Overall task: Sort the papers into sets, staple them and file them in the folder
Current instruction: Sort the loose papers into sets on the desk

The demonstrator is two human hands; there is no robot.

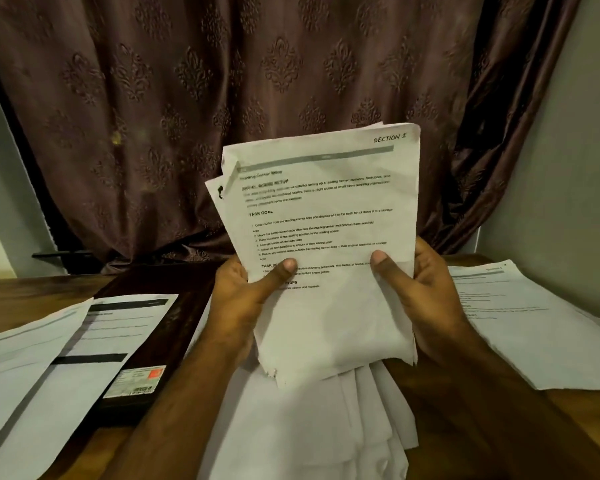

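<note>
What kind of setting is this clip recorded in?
Probably a room at home, used as a desk: a wooden table strewn with printed papers, pushed against a patterned brown curtain and a plain wall.

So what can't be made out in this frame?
Head view only:
- Sheets behind the held stack: hidden by its "SECTION 1" top page.
- Text under the left hand and right hand thumbs.
- Paper at right: print too small and blurred.
- Papers at left: cut off by the frame edge.
- Stapler: not visible.
</note>
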